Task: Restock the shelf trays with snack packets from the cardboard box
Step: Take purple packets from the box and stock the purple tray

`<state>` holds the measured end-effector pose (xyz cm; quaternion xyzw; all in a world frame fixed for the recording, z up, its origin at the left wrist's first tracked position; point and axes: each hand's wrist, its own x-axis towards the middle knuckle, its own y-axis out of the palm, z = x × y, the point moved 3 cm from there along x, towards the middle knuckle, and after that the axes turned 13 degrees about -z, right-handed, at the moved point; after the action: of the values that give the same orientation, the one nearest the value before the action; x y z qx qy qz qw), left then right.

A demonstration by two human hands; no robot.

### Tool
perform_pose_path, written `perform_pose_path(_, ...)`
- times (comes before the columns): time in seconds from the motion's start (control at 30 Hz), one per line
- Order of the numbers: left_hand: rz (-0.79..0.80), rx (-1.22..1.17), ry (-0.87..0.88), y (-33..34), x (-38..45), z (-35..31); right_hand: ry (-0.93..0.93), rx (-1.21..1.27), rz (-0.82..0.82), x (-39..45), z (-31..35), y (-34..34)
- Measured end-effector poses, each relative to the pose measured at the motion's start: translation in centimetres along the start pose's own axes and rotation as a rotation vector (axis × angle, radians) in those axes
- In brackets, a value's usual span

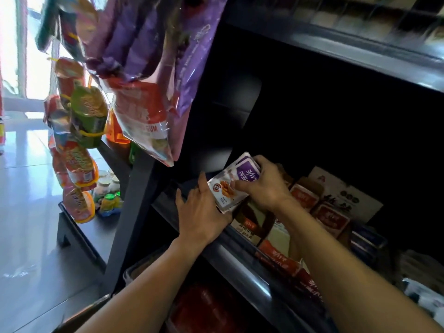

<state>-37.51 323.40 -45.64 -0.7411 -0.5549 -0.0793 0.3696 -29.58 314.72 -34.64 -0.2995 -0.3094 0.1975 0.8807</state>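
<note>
My right hand (pixel 263 186) grips a small stack of white and purple snack packets (pixel 234 182) from above, over the left end of a dark shelf (pixel 242 257). My left hand (pixel 201 212) lies against the stack's left side with straight fingers, its palm at the shelf's front lip. Below the stack stands a brown and cream display tray (pixel 254 227) of packets. Right of it are red packets (pixel 319 205) in a cardboard tray. The cardboard box itself is not in view.
Purple and red bags (pixel 149 75) hang from the upright post at upper left, with strings of red and green snack packs (pixel 79 131) beside them. Small bottles (pixel 108 191) sit on a low side shelf. A red-filled bin (pixel 204 308) lies on the shelf below.
</note>
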Motion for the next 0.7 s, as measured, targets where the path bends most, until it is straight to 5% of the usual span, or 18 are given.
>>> perform_pose_path(0.2, 0.039, 0.053, 0.037, 0.6, 0.4, 0.7, -0.093, -0.341, 0.005, 2.1, 0.6, -0.7)
perform_pose_path(0.43, 0.052, 0.115, 0.132, -0.5, 0.1, 0.2, -0.087, -0.420, 0.015, 1.9, -1.1, 2.2)
perform_pose_path(0.7, 0.338, 0.151, 0.335, -1.9, 1.8, 1.3, -0.007, -0.500, 0.097, 2.3, -1.7, 2.5)
